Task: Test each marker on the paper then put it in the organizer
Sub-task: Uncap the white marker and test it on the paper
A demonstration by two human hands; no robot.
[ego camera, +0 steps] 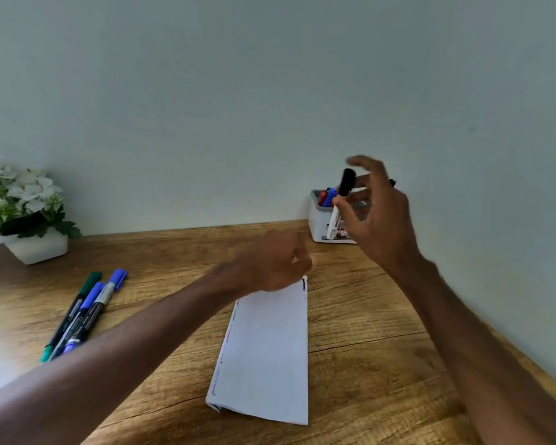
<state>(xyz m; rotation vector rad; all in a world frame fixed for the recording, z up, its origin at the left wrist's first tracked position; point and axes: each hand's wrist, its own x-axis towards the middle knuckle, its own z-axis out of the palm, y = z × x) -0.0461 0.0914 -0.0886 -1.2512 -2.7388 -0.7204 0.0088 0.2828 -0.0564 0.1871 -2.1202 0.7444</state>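
The black-capped marker point(348, 182) is in the air at the far right, just in front of the white organizer point(316, 221). The right hand point(379, 220) pinches its white barrel with thumb and fingers, cap up. The left hand point(276, 261) has curled fingers at the far end of the folded paper point(267, 348); I cannot tell if it holds something.

The grip looks light, so the marker could slip and fall on the desk point(366, 316), or catch the organizer's rim and tip it.

By count: one marker in hand, at least two (red, blue) point(326, 196) in the organizer, and three lying markers point(81, 313) at the left. There is one paper, one organizer and one flower pot point(36, 250) at the far left.
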